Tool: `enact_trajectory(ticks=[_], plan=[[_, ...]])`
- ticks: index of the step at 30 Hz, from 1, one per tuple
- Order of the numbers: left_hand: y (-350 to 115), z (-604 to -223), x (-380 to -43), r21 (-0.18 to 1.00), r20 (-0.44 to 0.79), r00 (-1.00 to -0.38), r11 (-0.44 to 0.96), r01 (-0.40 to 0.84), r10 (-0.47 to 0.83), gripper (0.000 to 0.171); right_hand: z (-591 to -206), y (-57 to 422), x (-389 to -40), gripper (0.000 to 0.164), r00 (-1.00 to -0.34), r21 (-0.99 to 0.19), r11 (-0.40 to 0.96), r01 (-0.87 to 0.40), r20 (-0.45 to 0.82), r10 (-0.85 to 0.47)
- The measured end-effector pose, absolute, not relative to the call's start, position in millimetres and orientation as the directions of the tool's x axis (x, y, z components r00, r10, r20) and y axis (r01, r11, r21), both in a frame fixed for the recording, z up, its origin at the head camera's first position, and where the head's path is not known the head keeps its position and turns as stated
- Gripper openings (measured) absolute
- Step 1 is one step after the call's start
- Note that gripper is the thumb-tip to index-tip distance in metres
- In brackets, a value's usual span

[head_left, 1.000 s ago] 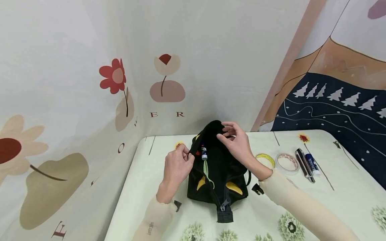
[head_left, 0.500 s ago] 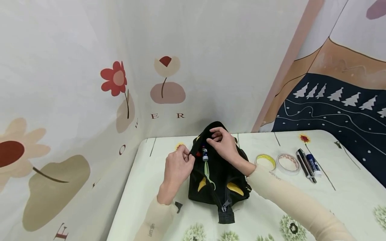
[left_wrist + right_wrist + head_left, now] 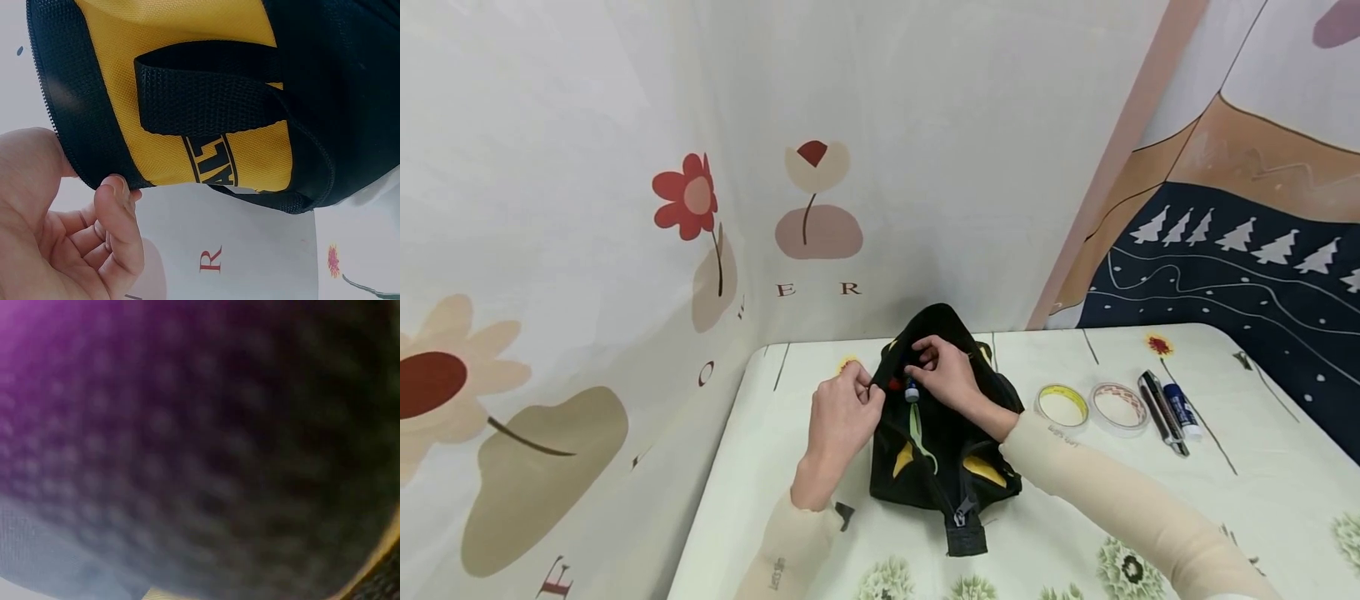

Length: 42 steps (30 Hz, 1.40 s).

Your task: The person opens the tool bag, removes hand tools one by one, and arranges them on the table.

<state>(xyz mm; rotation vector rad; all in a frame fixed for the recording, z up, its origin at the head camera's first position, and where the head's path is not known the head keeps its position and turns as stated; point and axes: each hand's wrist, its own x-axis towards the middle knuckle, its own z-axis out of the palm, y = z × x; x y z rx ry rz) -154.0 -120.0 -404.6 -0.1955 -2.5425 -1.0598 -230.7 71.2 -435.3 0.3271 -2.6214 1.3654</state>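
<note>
Pinching, with fingers of left hand (image 3: pixel 844 412), a black-and-yellow fabric bag (image 3: pixel 955 433), likely limp, light, best held by its zippered rim (image 3: pixel 45 94); cannot tell right hand's (image 3: pixel 949 377) grip.

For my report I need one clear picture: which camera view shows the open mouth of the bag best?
The head view, because it looks down into the open black bag. The left wrist view shows its zip edge and outer yellow panel; the right wrist view shows mostly a dark blur, too unclear to judge.

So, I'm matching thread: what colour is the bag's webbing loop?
The webbing loop is black, clearest in the left wrist view.
</note>
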Motion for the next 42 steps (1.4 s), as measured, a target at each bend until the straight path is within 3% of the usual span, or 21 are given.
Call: enact_trajectory(ticks=[42], plan=[[-125,-406,-155,0.647,0.415,-0.91,0.709,0.281,-0.017,0.01,-480,63,-250,0.045,-0.988,-0.766,0.625,-0.153,0.125,-0.089]])
